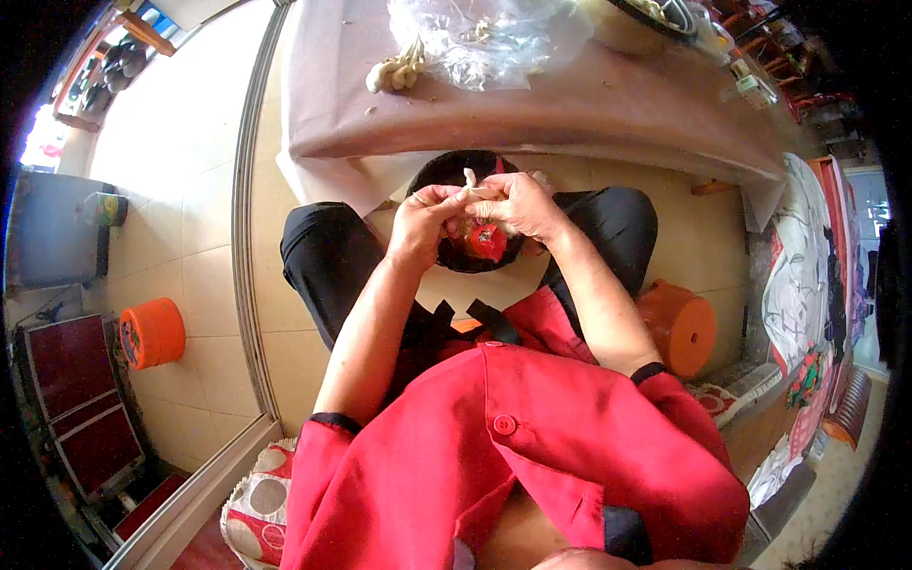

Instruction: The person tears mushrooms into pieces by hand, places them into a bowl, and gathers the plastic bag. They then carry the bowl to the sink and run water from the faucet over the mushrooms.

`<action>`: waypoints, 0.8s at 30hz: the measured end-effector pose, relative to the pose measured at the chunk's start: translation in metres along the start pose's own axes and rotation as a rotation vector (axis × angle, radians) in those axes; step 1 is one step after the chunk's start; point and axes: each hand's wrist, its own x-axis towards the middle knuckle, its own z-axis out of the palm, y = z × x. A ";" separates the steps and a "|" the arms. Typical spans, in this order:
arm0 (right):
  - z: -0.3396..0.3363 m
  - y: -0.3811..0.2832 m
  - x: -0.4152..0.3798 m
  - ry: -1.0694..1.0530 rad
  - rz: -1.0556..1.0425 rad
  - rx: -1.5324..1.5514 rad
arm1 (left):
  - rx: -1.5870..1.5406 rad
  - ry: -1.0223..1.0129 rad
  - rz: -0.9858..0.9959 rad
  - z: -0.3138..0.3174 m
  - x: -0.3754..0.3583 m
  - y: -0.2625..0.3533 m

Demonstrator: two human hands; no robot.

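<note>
My left hand (423,226) and my right hand (524,207) meet over a black bin (425,175) between my knees. Fingers of both hands pinch a small whitish piece (470,178), whose pale tip sticks up between them; its kind is too small to tell. Below the hands, a red wrapper (487,241) and other scraps lie in the bin. On the table ahead, a cluster of pale, stalked pieces (397,72), like mushrooms or garlic, lies beside a clear plastic bag (484,57).
A table with a brownish cover (570,109) stands in front of me, its edge overhanging the bin. An orange stool (676,328) is at my right, and an orange bucket (152,332) stands left beyond a floor track (249,190). Cloths (798,256) hang at far right.
</note>
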 end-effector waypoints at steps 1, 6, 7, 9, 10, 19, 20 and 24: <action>-0.001 -0.005 -0.003 0.001 0.001 0.000 | 0.000 -0.001 -0.001 0.000 -0.001 0.000; -0.011 -0.027 -0.010 -0.100 0.183 0.071 | 0.182 -0.032 0.017 0.004 -0.004 0.006; -0.015 -0.023 -0.010 -0.101 0.183 0.071 | 0.182 -0.031 0.017 0.002 -0.004 0.007; -0.017 -0.021 -0.008 -0.038 0.173 0.012 | 0.348 0.025 0.049 -0.003 -0.002 0.007; -0.020 -0.031 -0.013 -0.020 0.171 0.044 | 0.374 0.017 0.082 -0.007 -0.002 0.008; -0.043 -0.029 -0.022 -0.169 -0.057 0.432 | 0.523 0.222 0.056 -0.020 -0.001 0.006; -0.040 -0.028 -0.022 -0.144 0.063 0.377 | 0.375 0.128 -0.001 -0.018 -0.003 0.009; -0.016 -0.014 -0.009 -0.140 0.152 0.098 | 0.312 -0.067 -0.136 0.003 -0.007 0.008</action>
